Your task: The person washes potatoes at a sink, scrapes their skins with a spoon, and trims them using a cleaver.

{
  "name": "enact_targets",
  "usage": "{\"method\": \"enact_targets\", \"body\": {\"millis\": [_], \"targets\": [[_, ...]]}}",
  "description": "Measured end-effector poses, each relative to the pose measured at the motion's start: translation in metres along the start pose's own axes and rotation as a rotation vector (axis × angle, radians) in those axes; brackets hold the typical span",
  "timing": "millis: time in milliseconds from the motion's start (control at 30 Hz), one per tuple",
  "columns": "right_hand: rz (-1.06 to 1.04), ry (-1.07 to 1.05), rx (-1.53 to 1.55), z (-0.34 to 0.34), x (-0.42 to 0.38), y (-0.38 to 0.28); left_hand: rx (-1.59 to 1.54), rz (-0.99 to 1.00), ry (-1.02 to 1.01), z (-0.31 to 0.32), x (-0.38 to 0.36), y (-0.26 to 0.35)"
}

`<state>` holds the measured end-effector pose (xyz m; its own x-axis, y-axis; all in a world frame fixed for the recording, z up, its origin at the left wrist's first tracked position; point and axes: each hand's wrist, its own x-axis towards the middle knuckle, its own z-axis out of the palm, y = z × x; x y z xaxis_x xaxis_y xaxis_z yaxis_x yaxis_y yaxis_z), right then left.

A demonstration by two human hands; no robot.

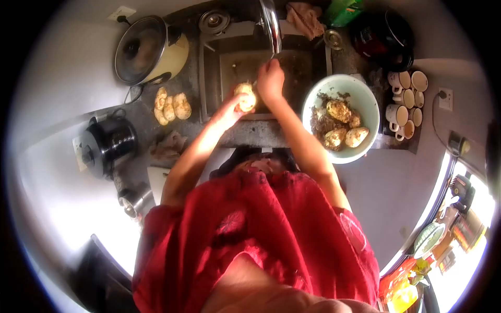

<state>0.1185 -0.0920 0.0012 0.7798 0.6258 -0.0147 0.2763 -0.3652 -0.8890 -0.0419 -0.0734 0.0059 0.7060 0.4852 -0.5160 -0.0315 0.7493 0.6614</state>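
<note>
Seen from above through a fisheye, upper middle of the frame. Left hand (232,107) cupped under a potato (245,97), fingers closed round it, held over the near edge of the sink (261,65). Right hand (270,79) resting on top of the same potato, fingers curled; possibly gripping a small tool, too blurred to tell. Just above the right hand, a tap (271,23) reaching down over the basin. To the right of the sink, a pale bowl (360,96) holding several dirt-crusted potatoes (339,125) and loose soil. To the left of the sink, on the dark counter (146,112), a small heap of cleaner potatoes (172,106), well apart from the hands. Upper left, a rice cooker (148,49); below it, a dark pot (107,143). Far right of the bowl, a cluster of white cups (404,101). Lower half filled by a red garment (261,235).
</note>
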Motion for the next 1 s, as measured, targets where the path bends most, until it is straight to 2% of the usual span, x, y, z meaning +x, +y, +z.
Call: {"method": "enact_targets", "body": {"millis": [67, 133, 200, 267, 333, 400, 467, 500, 533, 600, 667, 733, 767, 800, 867, 933, 967, 1000], "targets": [[0.074, 0.064, 0.031, 0.000, 0.009, 0.010, -0.037, -0.004, -0.143, -0.002, -0.003, 0.005], [0.119, 0.056, 0.130, 0.002, 0.002, 0.012, -0.065, -0.003, -0.098, 0.000, -0.001, 0.007], [0.010, 0.018, 0.173, -0.005, -0.018, -0.010, -0.098, 0.008, 0.022, 0.008, 0.001, 0.004], [0.068, -0.016, 0.146, 0.005, -0.009, 0.011, -0.084, -0.012, 0.015, 0.011, -0.004, -0.005], [0.089, 0.091, 0.003, 0.016, 0.017, 0.031, 0.001, -0.048, -0.108, 0.002, -0.006, -0.012], [0.115, 0.087, 0.070, 0.006, 0.015, 0.013, 0.060, -0.051, -0.057, 0.014, -0.007, -0.002], [0.114, 0.043, 0.199, -0.016, -0.004, -0.017, -0.131, -0.092, 0.094, 0.004, 0.005, -0.007], [0.018, 0.071, 0.209, -0.014, -0.016, -0.019, -0.234, -0.092, 0.179, 0.014, 0.005, -0.002], [0.009, 0.022, 0.163, -0.007, -0.019, -0.008, -0.233, -0.095, 0.178, 0.011, 0.006, 0.000], [0.088, 0.125, 0.030, 0.003, 0.006, 0.018, -0.253, -0.084, -0.204, 0.000, 0.001, 0.003], [0.201, 0.192, 0.144, 0.016, 0.021, 0.059, -0.267, -0.130, -0.118, 0.030, -0.008, 0.010], [0.260, 0.098, 0.273, -0.003, 0.008, 0.027, -0.366, -0.115, -0.135, 0.019, -0.001, 0.009], [0.225, 0.067, 0.489, -0.006, -0.008, 0.015, -0.398, -0.148, -0.045, 0.009, 0.004, -0.001], [0.100, 0.063, 0.441, -0.005, -0.018, 0.006, -0.430, -0.174, 0.046, 0.012, 0.004, 0.002], [0.094, -0.003, 0.311, -0.018, -0.027, -0.017, -0.432, -0.148, 0.022, 0.015, 0.001, -0.004], [0.088, 0.098, 0.059, 0.004, 0.002, 0.018, -0.375, -0.199, 0.197, 0.005, 0.006, -0.011], [0.135, 0.130, 0.108, 0.001, 0.008, 0.019, -0.282, -0.166, -0.136, 0.002, 0.005, -0.006], [0.173, 0.159, 0.162, 0.000, 0.015, 0.018, -0.314, -0.202, -0.285, 0.000, 0.006, -0.002]]}}
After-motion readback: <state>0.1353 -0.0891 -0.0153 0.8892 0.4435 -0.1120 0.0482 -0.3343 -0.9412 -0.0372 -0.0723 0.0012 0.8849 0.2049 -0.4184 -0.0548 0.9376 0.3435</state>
